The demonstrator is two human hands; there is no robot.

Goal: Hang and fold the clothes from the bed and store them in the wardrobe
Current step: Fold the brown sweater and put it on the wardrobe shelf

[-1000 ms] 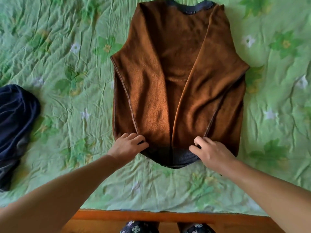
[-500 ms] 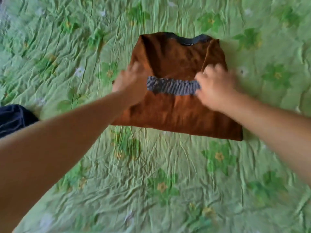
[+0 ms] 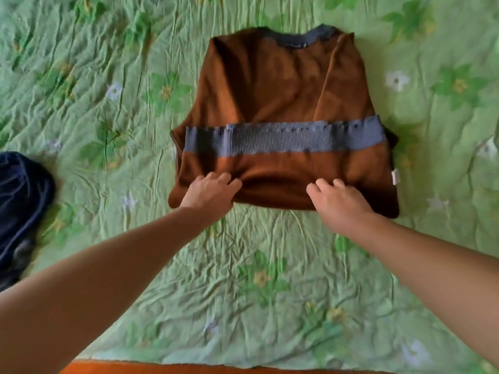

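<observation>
1. Nearest, past the strip of wooden bed frame, both bare forearms reach out over the green floral bedspread
2. The left hand has its fingers bent over the near folded edge of the brown sweater; the cloth puckers beside them, so it looks pinched
3. The right hand rests on the same edge with its fingers fairly straight and spread. I cannot tell whether the thumb is tucked under
4. The sweater lies flat mid-bed, doubled, with its ribbed grey hem band across the middle and the grey collar farthest away
5. Judged from the sag and creases, it is soft, thickish knit, light and limp, and not slippery; layers will likely slide apart if lifted by one corner
6. Best hold is probably at the near fold, well apart, thumbs beneath all layers, or flat palms under the bundle for carrying
7. A dark navy garment waits well to the left
</observation>
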